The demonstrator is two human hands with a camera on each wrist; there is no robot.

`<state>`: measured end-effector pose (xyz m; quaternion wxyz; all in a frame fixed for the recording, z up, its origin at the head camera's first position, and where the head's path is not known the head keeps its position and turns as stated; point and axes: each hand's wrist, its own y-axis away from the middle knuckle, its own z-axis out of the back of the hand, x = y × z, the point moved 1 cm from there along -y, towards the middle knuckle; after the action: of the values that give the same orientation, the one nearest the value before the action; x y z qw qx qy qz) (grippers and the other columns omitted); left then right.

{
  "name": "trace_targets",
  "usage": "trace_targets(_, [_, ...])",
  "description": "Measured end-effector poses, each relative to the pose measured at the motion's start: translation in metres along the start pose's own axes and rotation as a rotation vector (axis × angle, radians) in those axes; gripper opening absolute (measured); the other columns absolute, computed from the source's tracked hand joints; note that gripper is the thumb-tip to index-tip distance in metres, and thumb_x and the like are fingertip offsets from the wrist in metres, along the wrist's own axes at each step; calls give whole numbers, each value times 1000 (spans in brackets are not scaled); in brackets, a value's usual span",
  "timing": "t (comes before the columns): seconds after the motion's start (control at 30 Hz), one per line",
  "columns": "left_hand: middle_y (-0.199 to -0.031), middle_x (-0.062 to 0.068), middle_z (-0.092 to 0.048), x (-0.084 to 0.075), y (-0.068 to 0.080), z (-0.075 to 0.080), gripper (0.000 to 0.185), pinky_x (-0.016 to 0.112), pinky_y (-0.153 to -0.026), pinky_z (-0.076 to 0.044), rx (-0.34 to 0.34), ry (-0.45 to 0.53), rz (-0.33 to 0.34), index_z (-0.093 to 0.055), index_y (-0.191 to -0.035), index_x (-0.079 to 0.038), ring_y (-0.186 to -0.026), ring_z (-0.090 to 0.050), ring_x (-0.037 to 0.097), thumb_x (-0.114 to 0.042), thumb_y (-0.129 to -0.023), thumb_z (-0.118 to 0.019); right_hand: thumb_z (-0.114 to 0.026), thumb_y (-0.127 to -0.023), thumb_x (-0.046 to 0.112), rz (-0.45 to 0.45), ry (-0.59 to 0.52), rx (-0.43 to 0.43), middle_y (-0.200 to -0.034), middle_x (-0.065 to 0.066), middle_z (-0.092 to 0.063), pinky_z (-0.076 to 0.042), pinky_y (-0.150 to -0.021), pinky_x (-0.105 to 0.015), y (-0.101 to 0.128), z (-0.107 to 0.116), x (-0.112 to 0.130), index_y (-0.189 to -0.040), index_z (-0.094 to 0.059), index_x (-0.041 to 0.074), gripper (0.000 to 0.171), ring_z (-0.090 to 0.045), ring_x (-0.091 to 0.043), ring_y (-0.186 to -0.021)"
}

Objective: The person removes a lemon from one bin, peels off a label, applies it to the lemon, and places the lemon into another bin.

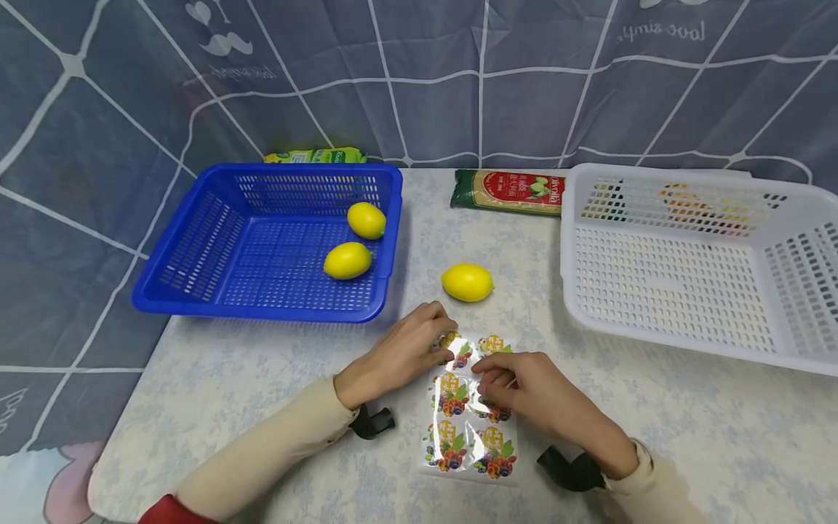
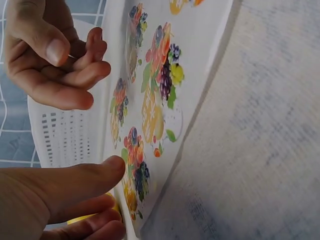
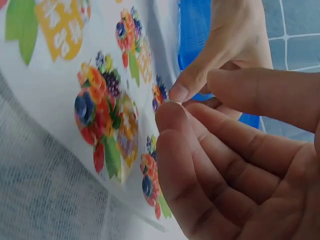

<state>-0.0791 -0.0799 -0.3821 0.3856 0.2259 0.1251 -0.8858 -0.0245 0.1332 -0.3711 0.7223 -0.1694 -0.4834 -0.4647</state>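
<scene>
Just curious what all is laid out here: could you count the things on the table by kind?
Lemons: 3
Baskets: 2, blue basket and white basket
Sticker sheet: 1, under both hands
Food packets: 2, red-green packet and green packet
Total: 8

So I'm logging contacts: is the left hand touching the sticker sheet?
Touching. In the left wrist view the left hand's thumb tip rests on the sticker sheet's edge; the head view shows its fingers on the sheet's top corner.
</scene>
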Motion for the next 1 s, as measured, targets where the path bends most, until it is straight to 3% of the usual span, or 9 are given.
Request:
trace_targets(0.17, [-99,4,-56,0,-4,0,27,29,-74,-43,17,-26,7,-70,-109,-5,-89,-50,18,-11,-84,-78,-63,-92,5,-6,68,-61,-85,7,-68,-53,-69,-24,-3,5,-1,-114,-68,0,23,-62,-6,-75])
trace_targets(0.3, [-97,4,-56,0,-6,-1,25,30,-72,-43,22,-52,13,-71,-106,-5,-87,-50,18,-10,-83,-79,-67,-90,6,-17,151,-172,-92,2,-68,-53,-71,-27,-11,10,1,-119,-66,0,29,-62,-8,-79])
trace_targets(0.4, [-93,3,-55,1,-7,-3,18,29,-70,-42,25,-70,7,-71,-99,-6,-83,-49,17,-11,-83,-79,-70,-90,10,-40,165,-282,-109,-8,-66,-55,-76,-35,-20,14,2,-129,-59,-1,42,-65,-18,-89])
trace_targets(0.53, [-90,3,-55,3,-8,-5,14,28,-68,-41,36,-79,6,-71,-94,-8,-80,-48,16,-13,-84,-79,-71,-91,17,-50,178,-381,-137,-20,-48,-51,-92,-48,-32,16,2,-142,-42,-2,62,-58,-36,-112])
trace_targets(0.7, [-91,3,-57,4,-7,-6,15,29,-69,-42,35,-70,8,-71,-96,-7,-80,-49,16,-13,-84,-78,-71,-91,18,-32,205,-414,-147,-22,-37,-37,-107,-54,-50,18,1,-147,-34,-2,69,-42,-38,-133])
trace_targets(1.0, [-95,5,-58,4,-7,-6,22,29,-70,-45,36,-33,24,-70,-104,-4,-83,-51,18,-13,-85,-78,-71,-90,10,44,220,-392,-146,-22,-40,-33,-110,-51,-75,22,-5,-145,-38,-4,65,-41,-36,-134])
